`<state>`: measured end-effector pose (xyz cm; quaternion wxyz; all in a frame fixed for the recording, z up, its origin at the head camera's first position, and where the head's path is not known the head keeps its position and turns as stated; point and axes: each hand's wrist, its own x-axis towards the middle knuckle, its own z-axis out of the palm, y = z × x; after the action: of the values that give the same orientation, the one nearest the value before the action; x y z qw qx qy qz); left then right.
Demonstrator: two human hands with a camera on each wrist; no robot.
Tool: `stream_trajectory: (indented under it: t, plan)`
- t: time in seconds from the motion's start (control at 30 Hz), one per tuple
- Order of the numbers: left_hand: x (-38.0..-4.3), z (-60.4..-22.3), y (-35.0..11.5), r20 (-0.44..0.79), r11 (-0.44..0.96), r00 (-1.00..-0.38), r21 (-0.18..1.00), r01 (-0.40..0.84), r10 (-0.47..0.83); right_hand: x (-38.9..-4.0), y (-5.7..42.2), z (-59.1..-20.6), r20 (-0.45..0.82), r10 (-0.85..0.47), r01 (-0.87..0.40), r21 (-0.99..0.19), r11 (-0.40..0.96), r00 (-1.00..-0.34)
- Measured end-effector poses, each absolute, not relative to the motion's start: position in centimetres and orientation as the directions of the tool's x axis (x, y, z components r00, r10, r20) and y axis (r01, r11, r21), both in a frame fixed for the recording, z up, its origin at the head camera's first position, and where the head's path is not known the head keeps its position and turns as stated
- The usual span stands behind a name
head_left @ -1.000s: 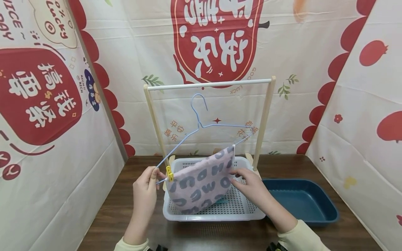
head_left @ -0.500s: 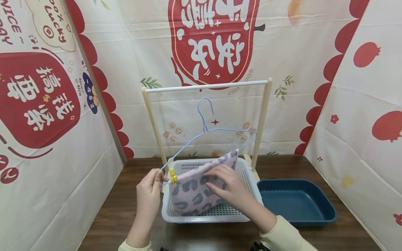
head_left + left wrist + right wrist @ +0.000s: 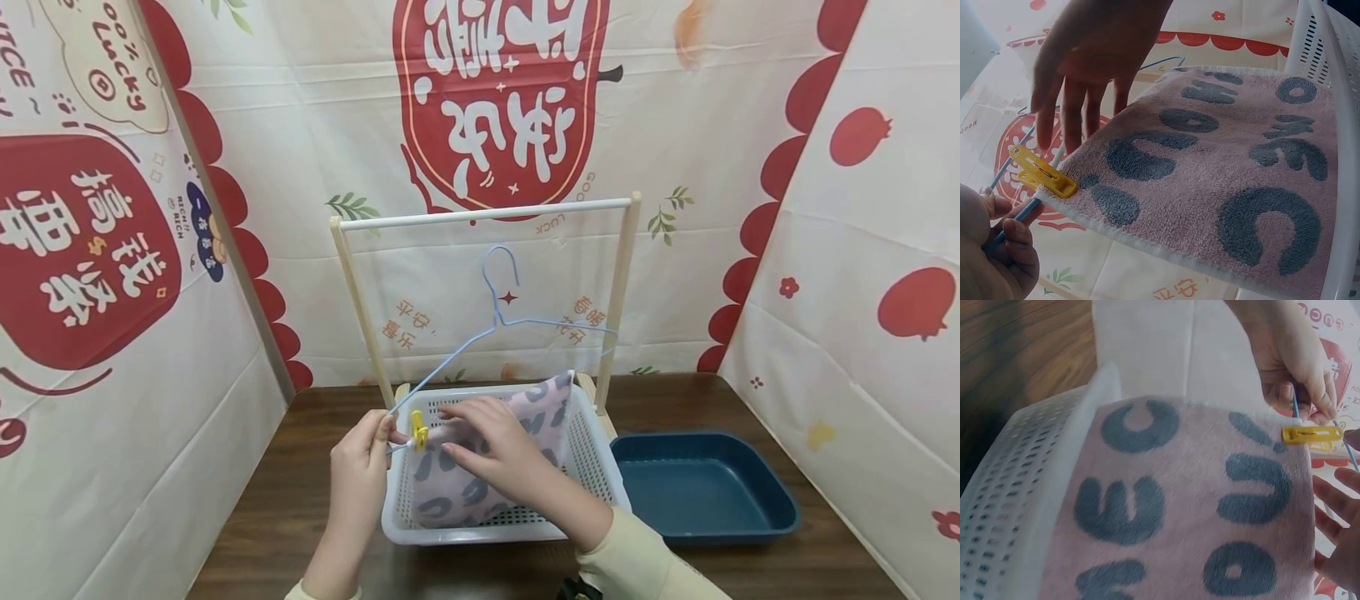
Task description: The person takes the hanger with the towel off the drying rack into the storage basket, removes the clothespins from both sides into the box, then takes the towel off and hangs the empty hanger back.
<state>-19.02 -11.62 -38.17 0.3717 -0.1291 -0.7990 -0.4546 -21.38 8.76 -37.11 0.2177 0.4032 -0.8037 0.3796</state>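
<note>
Left fingers [image 3: 377, 425] pinch a hanger [image 3: 495, 319], right fingers [image 3: 472, 412] spread, towel [image 3: 452, 482] apparently dipping into the basket [image 3: 457, 537].

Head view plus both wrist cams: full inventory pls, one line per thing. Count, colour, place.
Table: 1, dark brown, under the setup
Basket: 1, white, perforated, centre of table
Tray: 1, dark blue, right of basket
Rack: 1, pale wood with white bar, behind basket
Hanger: 1, light blue, hook below the rack's bar
Towel: 1, pink with grey-blue letters, clipped to hanger, lower part in basket
Clip: 1, yellow, on towel's left corner
Printed cloth: panel count unclear, off-white with red prints, back and both sides
Sleeves: 2, pale yellow, bottom of head view
Left hand: 1, pinching hanger's left end
Right hand: 1, by towel near clip, contact unclear
</note>
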Motion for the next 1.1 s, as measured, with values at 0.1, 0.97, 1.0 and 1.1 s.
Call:
stream_trajectory:
  t: [0.1, 0.97, 1.0, 1.1]
  plan:
    - [-19.0, -38.1, -11.6, 0.71, 0.559, -0.693, 0.628, 0.542, -0.124, -21.4, 8.1, -36.7, 0.605, -0.501, -0.785, -0.485, 0.384, -0.619]
    - [-18.8, -38.0, -11.3, 0.697, 0.546, -0.708, 0.64, 0.54, -0.116, -21.9, 6.6, -35.6, 0.396, -0.505, -0.563, -0.792, 0.235, -0.767]
    - [-18.7, -38.0, -11.4, 0.695, 0.548, -0.71, 0.641, 0.537, -0.117, -22.0, 6.6, -35.6, 0.392, -0.504, -0.554, -0.802, 0.222, -0.769]
    - [-18.6, -38.0, -11.4, 0.688, 0.552, -0.717, 0.645, 0.528, -0.118, -21.9, 6.6, -35.6, 0.376, -0.497, -0.525, -0.827, 0.201, -0.782]
